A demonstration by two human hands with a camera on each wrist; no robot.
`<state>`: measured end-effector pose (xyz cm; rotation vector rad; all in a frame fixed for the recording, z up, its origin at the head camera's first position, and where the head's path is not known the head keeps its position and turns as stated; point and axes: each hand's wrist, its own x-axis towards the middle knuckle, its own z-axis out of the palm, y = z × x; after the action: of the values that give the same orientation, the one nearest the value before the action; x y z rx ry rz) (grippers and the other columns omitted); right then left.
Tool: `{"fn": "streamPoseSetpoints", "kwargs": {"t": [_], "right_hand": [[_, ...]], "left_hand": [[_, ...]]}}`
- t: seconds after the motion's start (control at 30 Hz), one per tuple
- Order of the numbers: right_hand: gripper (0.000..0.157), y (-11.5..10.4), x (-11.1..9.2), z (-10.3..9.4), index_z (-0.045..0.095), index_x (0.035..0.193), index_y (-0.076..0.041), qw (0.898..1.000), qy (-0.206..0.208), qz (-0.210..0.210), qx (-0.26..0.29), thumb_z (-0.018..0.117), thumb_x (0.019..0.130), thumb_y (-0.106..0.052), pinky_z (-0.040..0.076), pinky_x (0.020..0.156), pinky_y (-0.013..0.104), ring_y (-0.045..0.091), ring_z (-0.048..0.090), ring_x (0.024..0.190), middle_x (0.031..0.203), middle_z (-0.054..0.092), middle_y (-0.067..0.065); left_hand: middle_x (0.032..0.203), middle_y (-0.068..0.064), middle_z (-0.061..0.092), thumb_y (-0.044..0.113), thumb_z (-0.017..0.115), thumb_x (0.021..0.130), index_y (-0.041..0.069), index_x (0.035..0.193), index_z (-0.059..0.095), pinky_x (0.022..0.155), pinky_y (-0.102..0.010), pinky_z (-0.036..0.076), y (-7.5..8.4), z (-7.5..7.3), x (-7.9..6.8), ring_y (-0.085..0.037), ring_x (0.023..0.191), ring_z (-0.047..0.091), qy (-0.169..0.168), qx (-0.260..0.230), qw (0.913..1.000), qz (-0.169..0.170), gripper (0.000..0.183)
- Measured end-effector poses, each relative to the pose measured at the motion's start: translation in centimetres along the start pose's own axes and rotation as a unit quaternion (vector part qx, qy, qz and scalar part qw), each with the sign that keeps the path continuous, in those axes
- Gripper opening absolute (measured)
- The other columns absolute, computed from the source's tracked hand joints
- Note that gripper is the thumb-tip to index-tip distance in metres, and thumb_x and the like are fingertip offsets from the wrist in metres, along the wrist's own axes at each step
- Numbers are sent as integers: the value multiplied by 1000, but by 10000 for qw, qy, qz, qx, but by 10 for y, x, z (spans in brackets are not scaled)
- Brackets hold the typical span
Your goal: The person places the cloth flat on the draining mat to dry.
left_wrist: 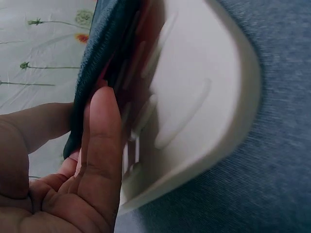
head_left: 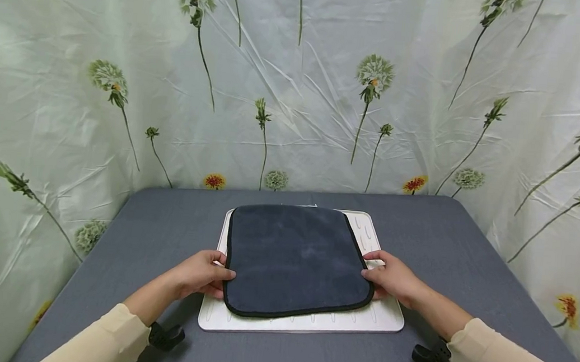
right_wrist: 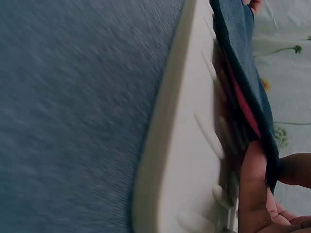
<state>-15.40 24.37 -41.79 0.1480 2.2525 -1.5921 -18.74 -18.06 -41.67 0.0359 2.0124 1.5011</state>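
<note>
A dark blue cloth mat [head_left: 297, 260] with black edging lies over a white ridged tray [head_left: 387, 320] in the head view. My left hand [head_left: 198, 274] pinches the mat's left edge, thumb on top and fingers beneath. At the opposite edge, my right hand [head_left: 395, 279] grips the mat in the same way. In the left wrist view, the mat's edge [left_wrist: 97, 53] is raised off the tray [left_wrist: 204, 58], and fingers [left_wrist: 103, 131] lie under it. The right wrist view shows a strip of pink underside [right_wrist: 243, 104] above the tray. Most of the tray's surface is hidden.
A blue-grey cloth covers the table [head_left: 166, 223] around the tray. Behind and beside the table hangs a pale curtain [head_left: 304, 126] printed with dandelions and flowers. Black bands with small devices [head_left: 167, 338] sit on both wrists.
</note>
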Motion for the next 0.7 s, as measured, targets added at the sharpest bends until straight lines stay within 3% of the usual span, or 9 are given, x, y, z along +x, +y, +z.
{"fn": "streamPoseSetpoints", "kwargs": {"t": [0.47, 0.7], "right_hand": [[59, 13, -31, 15, 33, 144, 7, 9995, -289, 63, 119, 66, 97, -8, 61, 62, 31, 15, 68, 72, 87, 68, 8], [59, 8, -25, 19, 32, 144, 7, 9998, -122, -30, 171, 64, 97, -8, 59, 62, 29, 14, 67, 71, 87, 69, 6]], "left_hand": [[72, -2, 60, 7, 69, 93, 4, 104, 45, 57, -25, 58, -11, -12, -10, -10, 57, 63, -351, 90, 9993, -120, 26], [80, -3, 68, 13, 69, 96, 5, 99, 50, 62, -28, 61, -6, -17, -4, -11, 65, 69, -365, 310, 9987, -193, 20]]}}
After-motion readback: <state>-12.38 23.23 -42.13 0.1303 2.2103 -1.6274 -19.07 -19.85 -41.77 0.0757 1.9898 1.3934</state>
